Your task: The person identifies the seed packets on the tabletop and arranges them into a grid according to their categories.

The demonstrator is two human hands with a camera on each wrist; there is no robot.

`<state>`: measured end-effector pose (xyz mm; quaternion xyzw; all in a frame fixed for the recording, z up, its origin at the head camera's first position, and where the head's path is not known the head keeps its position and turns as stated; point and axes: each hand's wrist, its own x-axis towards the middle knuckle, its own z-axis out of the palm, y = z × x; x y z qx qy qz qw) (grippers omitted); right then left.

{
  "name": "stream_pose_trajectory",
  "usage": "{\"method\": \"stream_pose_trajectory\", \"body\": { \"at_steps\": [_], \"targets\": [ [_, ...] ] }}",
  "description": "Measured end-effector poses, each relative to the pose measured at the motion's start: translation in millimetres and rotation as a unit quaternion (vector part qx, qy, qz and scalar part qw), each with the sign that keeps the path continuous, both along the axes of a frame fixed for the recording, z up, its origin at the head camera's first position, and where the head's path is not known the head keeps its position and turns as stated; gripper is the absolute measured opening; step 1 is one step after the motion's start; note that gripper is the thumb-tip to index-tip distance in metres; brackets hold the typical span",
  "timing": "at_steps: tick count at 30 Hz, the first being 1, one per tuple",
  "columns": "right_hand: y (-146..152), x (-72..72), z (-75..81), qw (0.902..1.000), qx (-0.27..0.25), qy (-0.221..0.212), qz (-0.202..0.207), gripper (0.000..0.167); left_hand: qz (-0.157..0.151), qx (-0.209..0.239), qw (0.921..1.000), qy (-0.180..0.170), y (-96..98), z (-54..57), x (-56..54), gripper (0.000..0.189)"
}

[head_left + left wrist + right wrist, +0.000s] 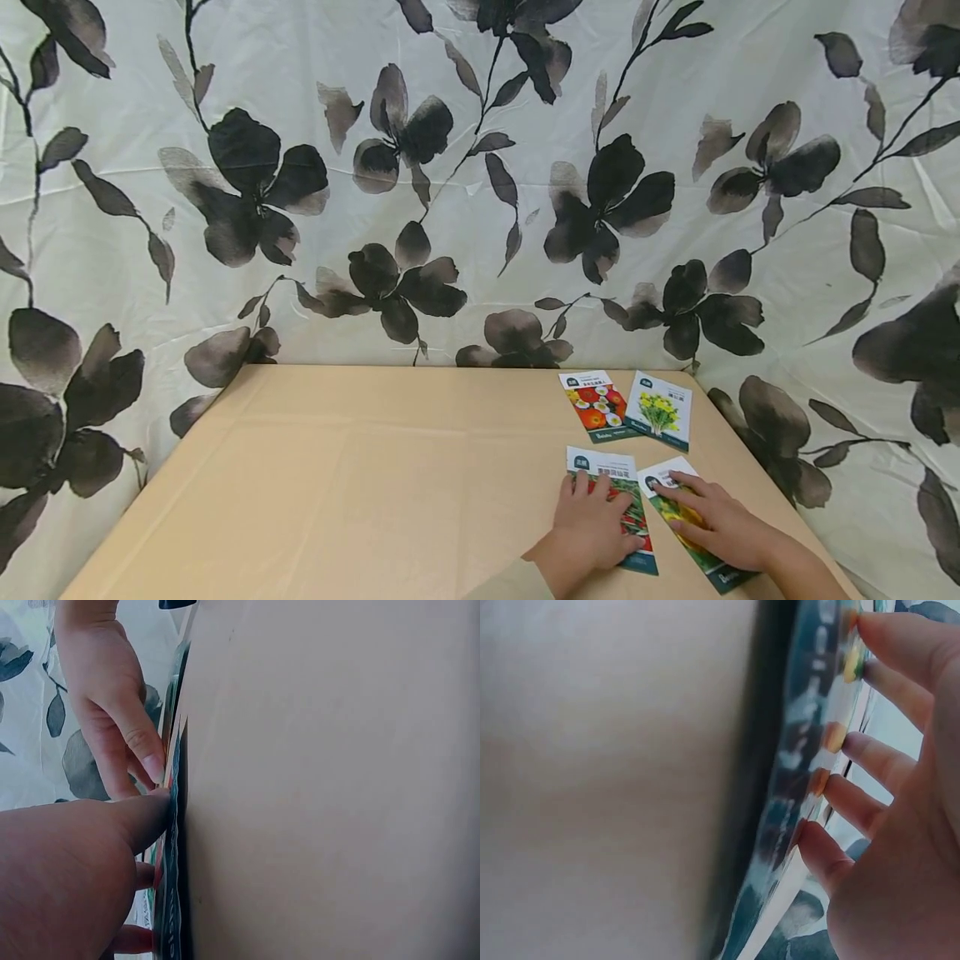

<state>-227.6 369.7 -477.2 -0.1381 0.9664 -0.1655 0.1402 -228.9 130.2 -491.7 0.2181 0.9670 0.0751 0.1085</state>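
Observation:
Two flat seed packets lie side by side near the table's front right. On the seed packet with red pictures [635, 518], my left hand [588, 521] rests with fingers spread, covering much of its front. The seed packet with yellow pictures [684, 514] lies at a slant just to the right, and my right hand [723, 521] presses on it with outstretched fingers. In the right wrist view, the fingertips touch the face of this glossy packet [787, 765], its dark green end towards the camera. The left wrist view shows the red packet's thin edge [177, 885] beneath the left fingers.
Behind these lie two more seed packets, one with red and white flowers [597, 406], the other with yellow-flowered greens [660, 412] overlapping its corner. The light wooden table [337, 483] stretches to the left. A floral cloth [480, 208] hangs behind and around it.

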Motion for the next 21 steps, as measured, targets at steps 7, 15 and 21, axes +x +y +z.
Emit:
{"method": "stream_pose_trajectory", "body": {
  "at_steps": [7,15,21],
  "targets": [
    [-0.5,0.3,-0.4,0.9997,0.017,0.015,0.006,0.054,-0.007,0.001,1.0000,-0.002,-3.3,0.8,0.6,0.057],
    [-1.5,-1.3,1.4,0.9995,0.024,0.018,0.010,0.052,-0.014,-0.001,0.9999,0.003,-8.9,3.7,0.9,0.057],
    [-2.0,-2.0,0.2,0.9990,0.032,0.027,0.011,0.052,-0.019,-0.003,0.9997,0.012,-13.5,3.6,0.8,0.057]
  ]
}}
